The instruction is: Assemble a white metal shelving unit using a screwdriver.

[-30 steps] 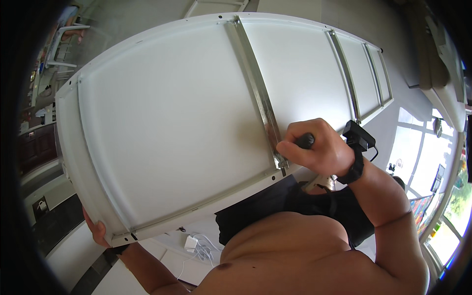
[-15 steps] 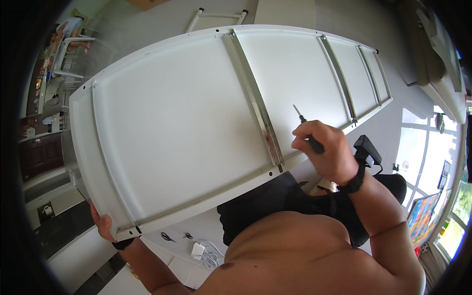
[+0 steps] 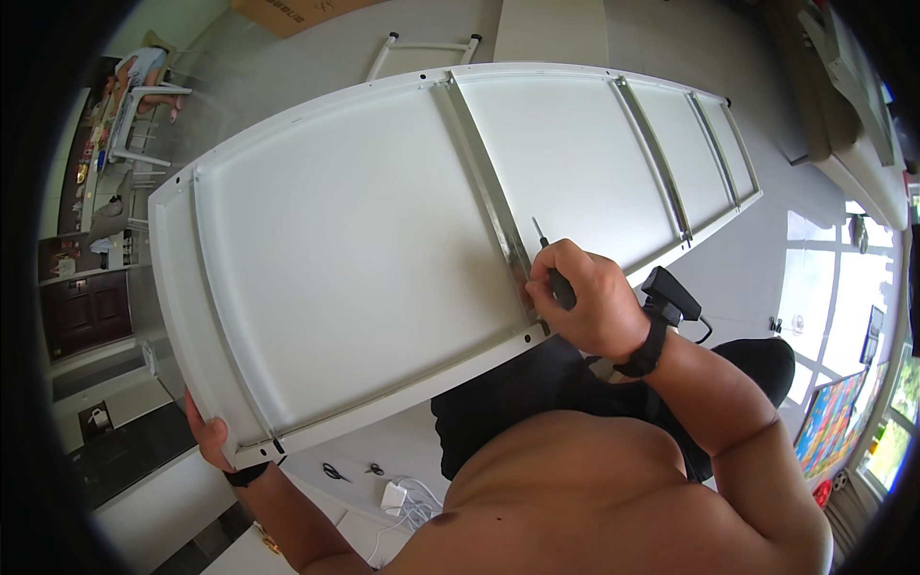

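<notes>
A long white panel (image 3: 335, 240) with raised edges and several metal crossbars fills the middle of the view, its near end at the left and its far end at the upper right. My left hand (image 3: 208, 436) grips the panel's lower left corner, thumb over the rim. In my right hand (image 3: 594, 297) is a screwdriver (image 3: 561, 287) with a dark handle, its thin tip pointing up and left over the panel. That hand is close beside a metal crossbar (image 3: 489, 201), near the panel's lower edge. Whether its fingers touch the bar I cannot tell.
A white tubular frame (image 3: 426, 46) and a cardboard box (image 3: 297, 11) lie beyond the panel. Scissors (image 3: 335, 472) and a white power adapter with cable (image 3: 394, 496) are below it. A sofa (image 3: 848, 172) stands at right. Another person (image 3: 144, 72) is at a table far left.
My right hand has moved left with the screwdriver, toward the crossbar. The panel has shifted slightly in view, its left end a little to the right. My left hand keeps its hold.
</notes>
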A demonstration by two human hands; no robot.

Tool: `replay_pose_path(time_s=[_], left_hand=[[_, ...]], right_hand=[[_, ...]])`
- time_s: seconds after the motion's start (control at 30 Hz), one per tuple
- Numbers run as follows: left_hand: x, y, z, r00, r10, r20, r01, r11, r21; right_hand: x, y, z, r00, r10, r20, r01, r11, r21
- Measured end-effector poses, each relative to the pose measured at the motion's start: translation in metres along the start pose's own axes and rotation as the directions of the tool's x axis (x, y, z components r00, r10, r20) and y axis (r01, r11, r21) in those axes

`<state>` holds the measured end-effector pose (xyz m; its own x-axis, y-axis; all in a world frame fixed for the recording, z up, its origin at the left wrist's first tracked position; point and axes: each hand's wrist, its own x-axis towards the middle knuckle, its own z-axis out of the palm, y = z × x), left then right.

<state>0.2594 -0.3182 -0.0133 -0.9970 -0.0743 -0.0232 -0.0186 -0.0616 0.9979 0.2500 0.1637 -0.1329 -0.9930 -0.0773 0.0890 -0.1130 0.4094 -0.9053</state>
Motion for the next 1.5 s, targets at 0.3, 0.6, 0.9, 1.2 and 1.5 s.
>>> replay_pose_path(time_s=[0.3, 0.6, 0.9, 1.2, 1.5], left_hand=[[-0.004, -0.003, -0.014, 0.999, 0.023, -0.045, -0.022, 1.000, 0.010], [-0.003, -0.004, -0.005, 0.998, 0.046, -0.042, -0.047, 0.999, -0.024], [-0.002, -0.003, -0.003, 0.999, 0.039, -0.031, -0.039, 0.999, -0.013], [-0.004, -0.004, -0.004, 0.998, 0.044, -0.053, -0.044, 0.999, -0.007], [-0.008, -0.007, -0.024, 0.993, 0.031, -0.116, -0.032, 0.999, -0.004]], right_hand=[[0.003, -0.003, -0.005, 0.998, -0.063, -0.003, 0.063, 0.998, 0.006], [0.000, -0.001, 0.000, 0.999, -0.044, 0.008, 0.045, 0.998, -0.038], [0.005, -0.005, -0.003, 0.997, -0.073, 0.021, 0.074, 0.996, -0.056], [0.002, -0.006, -0.009, 0.991, 0.082, 0.109, -0.078, 0.996, -0.041], [0.005, -0.008, -0.011, 0.990, 0.074, 0.118, -0.074, 0.997, 0.000]])
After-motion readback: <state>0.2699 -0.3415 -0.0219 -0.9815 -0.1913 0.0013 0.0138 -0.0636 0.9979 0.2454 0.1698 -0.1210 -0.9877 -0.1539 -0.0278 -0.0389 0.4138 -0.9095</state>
